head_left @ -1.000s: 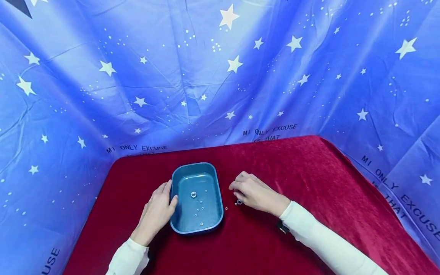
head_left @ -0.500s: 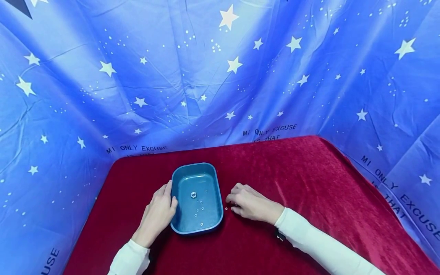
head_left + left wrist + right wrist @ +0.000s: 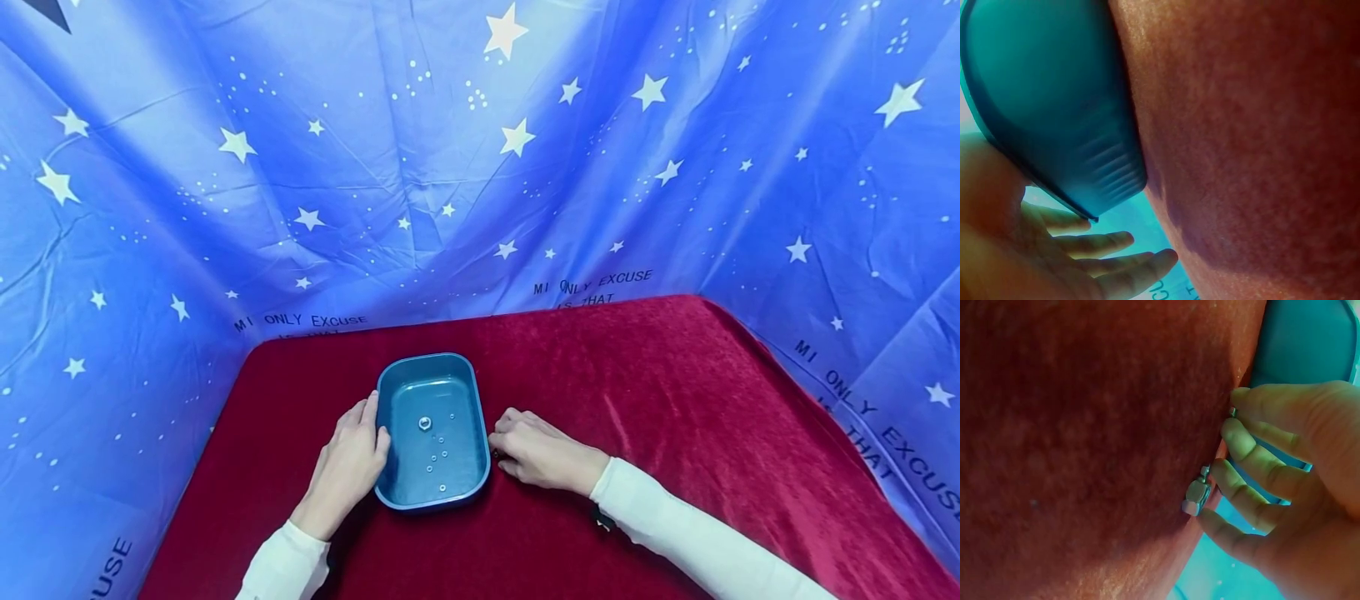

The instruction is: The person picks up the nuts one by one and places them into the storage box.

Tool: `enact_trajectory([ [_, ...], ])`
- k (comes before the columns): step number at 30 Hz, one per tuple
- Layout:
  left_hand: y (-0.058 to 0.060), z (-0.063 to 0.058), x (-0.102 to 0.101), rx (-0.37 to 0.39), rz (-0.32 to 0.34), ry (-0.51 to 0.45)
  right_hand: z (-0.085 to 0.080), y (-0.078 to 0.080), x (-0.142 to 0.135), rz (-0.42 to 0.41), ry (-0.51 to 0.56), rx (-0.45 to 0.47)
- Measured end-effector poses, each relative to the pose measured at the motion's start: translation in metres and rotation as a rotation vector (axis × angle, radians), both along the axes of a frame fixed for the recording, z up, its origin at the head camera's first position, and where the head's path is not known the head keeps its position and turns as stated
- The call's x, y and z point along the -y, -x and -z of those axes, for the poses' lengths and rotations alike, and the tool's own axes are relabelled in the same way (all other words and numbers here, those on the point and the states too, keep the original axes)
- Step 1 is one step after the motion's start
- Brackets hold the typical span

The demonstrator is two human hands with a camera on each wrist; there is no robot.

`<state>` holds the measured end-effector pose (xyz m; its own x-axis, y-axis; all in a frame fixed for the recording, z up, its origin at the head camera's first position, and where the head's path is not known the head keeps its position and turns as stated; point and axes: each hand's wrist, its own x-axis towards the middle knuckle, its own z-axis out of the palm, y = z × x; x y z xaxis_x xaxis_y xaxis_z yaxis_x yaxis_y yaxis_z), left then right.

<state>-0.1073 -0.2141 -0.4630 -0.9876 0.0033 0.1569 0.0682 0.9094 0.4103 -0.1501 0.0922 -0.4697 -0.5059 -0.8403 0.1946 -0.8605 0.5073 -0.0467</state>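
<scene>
A blue rectangular tray (image 3: 431,496) lies on the red cloth, with one large nut (image 3: 425,424) and several tiny nuts (image 3: 442,488) inside. My left hand (image 3: 341,467) holds its left side, thumb over the rim and fingers along the outer wall. Just right of the tray, my right hand (image 3: 543,452) is low at the cloth, fingers bent. In the right wrist view a small nut (image 3: 1232,412) sits between thumb and index fingertips. A larger hex nut (image 3: 1197,491) and a few small pieces lie by the ring and little fingertips, hidden under the hand in the head view.
Red velvet cloth (image 3: 637,367) covers the table. A blue curtain (image 3: 450,167) with white stars hangs around its back and sides. The tray's raised right wall stands between the right hand and the nuts inside.
My right hand has slid left and slightly nearer to me, up to the tray's right side; the loose nuts on the cloth are now mostly covered by it. The left hand stays on the tray.
</scene>
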Motion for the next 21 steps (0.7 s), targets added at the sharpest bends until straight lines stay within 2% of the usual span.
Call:
enact_trajectory([
  [8,-0.0013,0.0006,-0.0022,-0.019,0.009,0.027,0.0011,-0.0021,0.0037,0.011,-0.017,-0.059],
  [13,-0.0020,0.0014,-0.0037,-0.023,0.006,0.043,0.0018,-0.0042,0.0057,-0.010,-0.027,-0.096],
  [21,-0.0016,0.0008,-0.0040,-0.016,0.000,0.044,0.0021,-0.0058,0.0022,-0.028,0.002,-0.088],
])
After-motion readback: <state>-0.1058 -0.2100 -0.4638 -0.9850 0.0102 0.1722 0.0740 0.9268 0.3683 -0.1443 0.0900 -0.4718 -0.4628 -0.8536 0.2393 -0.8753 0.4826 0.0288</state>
